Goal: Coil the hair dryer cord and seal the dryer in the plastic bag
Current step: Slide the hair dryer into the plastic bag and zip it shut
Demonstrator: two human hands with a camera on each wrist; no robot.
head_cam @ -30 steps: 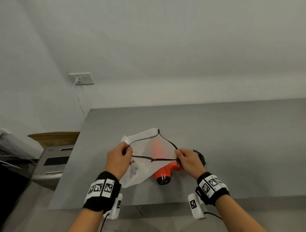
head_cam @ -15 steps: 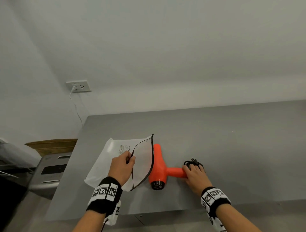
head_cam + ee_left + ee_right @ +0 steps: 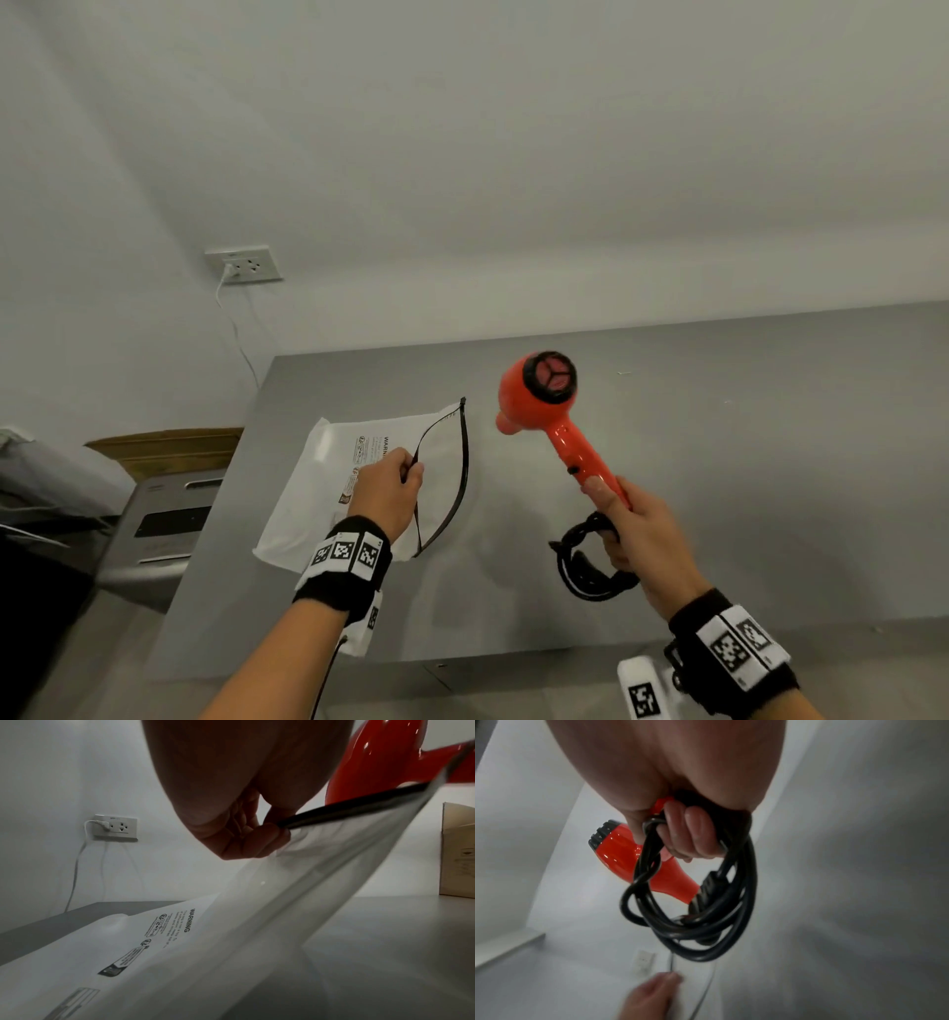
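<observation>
Head view: my right hand [image 3: 639,534] grips orange plastic hair dryer [image 3: 547,406] and coiled black cord [image 3: 590,570]; left fingers [image 3: 413,470] pinch white plastic bag [image 3: 328,493] rim; I should feed nozzle first.

Head camera looks down from above the table's [image 3: 719,462] near edge toward the wall. Each wrist camera sits tight under its palm; all three catch the hair dryer [image 3: 544,406] [image 3: 372,756] [image 3: 618,850].

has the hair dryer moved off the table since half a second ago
Yes. The hair dryer lay flat on the table beside the plastic bag; the right hand now grips it lifted above the tabletop.
</observation>
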